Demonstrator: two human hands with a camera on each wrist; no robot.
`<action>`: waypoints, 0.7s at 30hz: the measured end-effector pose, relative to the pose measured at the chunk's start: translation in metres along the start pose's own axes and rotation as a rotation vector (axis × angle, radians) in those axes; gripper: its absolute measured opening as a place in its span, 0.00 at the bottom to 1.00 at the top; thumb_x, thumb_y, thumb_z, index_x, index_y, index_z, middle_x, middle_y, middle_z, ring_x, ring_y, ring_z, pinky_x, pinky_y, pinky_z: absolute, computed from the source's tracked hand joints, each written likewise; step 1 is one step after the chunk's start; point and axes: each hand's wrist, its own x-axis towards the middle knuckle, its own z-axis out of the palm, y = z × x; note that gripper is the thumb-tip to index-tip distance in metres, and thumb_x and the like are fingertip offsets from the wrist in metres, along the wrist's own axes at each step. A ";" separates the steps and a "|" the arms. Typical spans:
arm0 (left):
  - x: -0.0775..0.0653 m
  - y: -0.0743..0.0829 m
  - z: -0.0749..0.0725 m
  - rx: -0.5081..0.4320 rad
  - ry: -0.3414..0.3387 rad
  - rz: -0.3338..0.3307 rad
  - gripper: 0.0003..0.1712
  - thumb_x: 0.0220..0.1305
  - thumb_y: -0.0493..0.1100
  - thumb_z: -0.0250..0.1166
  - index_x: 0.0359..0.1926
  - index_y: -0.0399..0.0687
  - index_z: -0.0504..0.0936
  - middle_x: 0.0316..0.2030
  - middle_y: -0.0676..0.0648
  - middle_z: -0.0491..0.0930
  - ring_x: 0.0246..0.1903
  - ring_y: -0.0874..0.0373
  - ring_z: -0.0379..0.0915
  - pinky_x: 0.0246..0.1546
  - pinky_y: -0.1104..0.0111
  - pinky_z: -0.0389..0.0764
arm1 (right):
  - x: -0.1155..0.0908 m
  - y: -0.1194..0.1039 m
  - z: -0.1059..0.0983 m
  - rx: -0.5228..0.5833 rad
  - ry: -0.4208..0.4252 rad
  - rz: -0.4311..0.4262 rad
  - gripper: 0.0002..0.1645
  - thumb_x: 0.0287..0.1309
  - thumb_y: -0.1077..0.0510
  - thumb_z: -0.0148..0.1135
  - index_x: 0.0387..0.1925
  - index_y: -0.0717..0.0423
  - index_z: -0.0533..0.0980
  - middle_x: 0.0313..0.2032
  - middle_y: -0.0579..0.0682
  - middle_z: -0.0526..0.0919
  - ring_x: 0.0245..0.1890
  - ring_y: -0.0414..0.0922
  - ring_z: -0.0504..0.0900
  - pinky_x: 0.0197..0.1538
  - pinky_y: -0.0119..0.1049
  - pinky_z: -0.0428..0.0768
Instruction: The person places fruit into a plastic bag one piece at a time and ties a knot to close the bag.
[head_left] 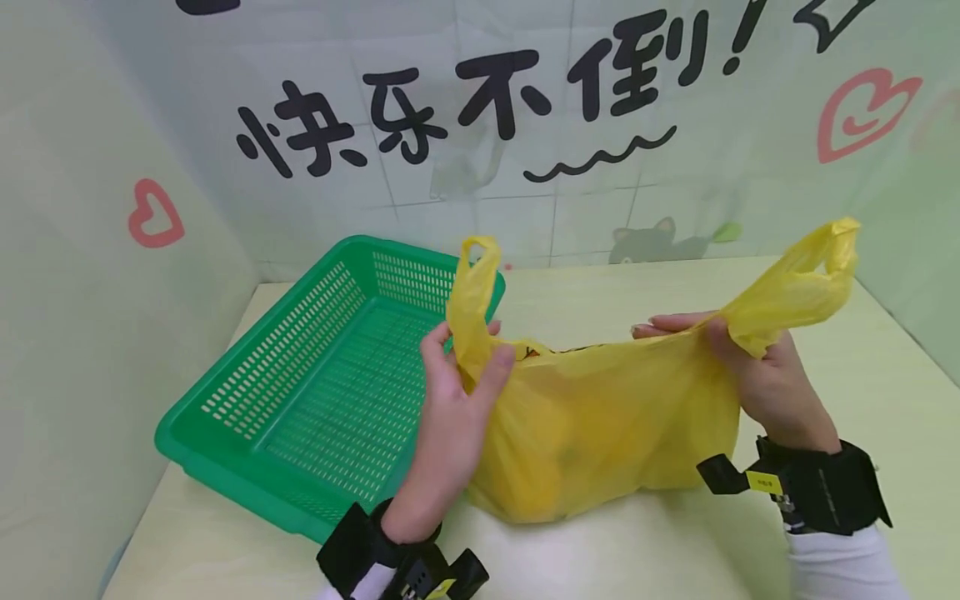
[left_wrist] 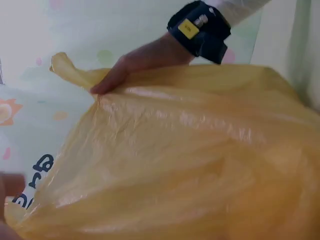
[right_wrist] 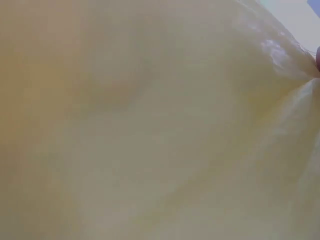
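A yellow plastic bag (head_left: 600,425) with rounded orange-yellow shapes showing through it stands on the table in the head view. My left hand (head_left: 457,417) grips its left top edge below the upright handle loop, thumb in front. At the opposite top corner, my right hand (head_left: 772,387) pinches the bag under the right handle, its other fingers stretched behind the edge. The mouth is pulled taut between both hands. In the left wrist view, the right hand (left_wrist: 142,62) pinches the bag's edge. Stretched bag film (right_wrist: 175,140) fills most of the right wrist view.
Left of the bag, a green plastic basket (head_left: 281,492) with slotted walls sits at an angle, partly behind the left hand. The pale table (head_left: 892,400) extends to the right and meets a printed back wall (head_left: 495,225). Side walls stand left and right.
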 end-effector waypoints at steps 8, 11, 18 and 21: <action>0.004 -0.013 0.000 0.288 -0.030 0.064 0.25 0.65 0.47 0.66 0.58 0.38 0.74 0.49 0.40 0.81 0.45 0.52 0.77 0.49 0.59 0.79 | 0.001 0.003 -0.010 0.066 0.051 -0.038 0.22 0.74 0.70 0.34 0.51 0.77 0.75 0.48 0.64 0.86 0.50 0.53 0.86 0.47 0.37 0.85; 0.011 -0.018 0.004 0.133 -0.035 0.077 0.17 0.67 0.41 0.63 0.53 0.38 0.80 0.49 0.39 0.83 0.43 0.54 0.79 0.46 0.64 0.80 | 0.000 0.005 -0.012 0.091 0.083 -0.029 0.21 0.74 0.69 0.35 0.50 0.76 0.75 0.47 0.64 0.86 0.49 0.54 0.86 0.47 0.38 0.85; 0.015 -0.020 0.016 -0.165 -0.024 0.123 0.14 0.75 0.41 0.52 0.49 0.35 0.78 0.48 0.38 0.80 0.48 0.56 0.78 0.55 0.66 0.77 | -0.003 0.005 -0.013 0.106 0.166 0.038 0.20 0.75 0.66 0.38 0.50 0.69 0.77 0.46 0.59 0.87 0.46 0.52 0.88 0.43 0.37 0.86; 0.017 -0.017 0.021 -0.255 -0.013 0.223 0.16 0.77 0.40 0.47 0.45 0.31 0.76 0.45 0.37 0.82 0.54 0.52 0.79 0.65 0.62 0.72 | -0.004 0.006 -0.013 0.181 0.132 0.005 0.19 0.74 0.68 0.36 0.52 0.67 0.75 0.45 0.62 0.87 0.46 0.55 0.88 0.44 0.39 0.86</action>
